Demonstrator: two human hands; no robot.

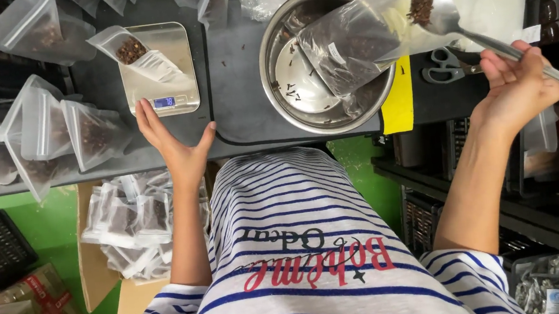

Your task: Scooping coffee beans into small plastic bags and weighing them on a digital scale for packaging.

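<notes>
At upper right of the frame, the right hand [515, 90] has its grip closed on the slim handle of a rigid, light steel spoon [447, 16] heaped with loose, spillable dark spice beside the steel bowl [280, 92], best kept level; left hand [176, 146] rests open, empty, on the counter [234, 79] below the scale [164, 93].

- The person wears a short-sleeved top [301, 243] in white with thin navy-blue horizontal stripes.
- The stripes run evenly spaced over the chest and both sleeves.
- Across the front runs lettering in two rows: one in dark script, one in larger red letters, with a small dark star beside it.
- The sleeves end above the elbows, so both forearms are bare.
- The left hand [176, 146] and right hand [515, 90] are bare: no gloves, rings or watch show.
</notes>
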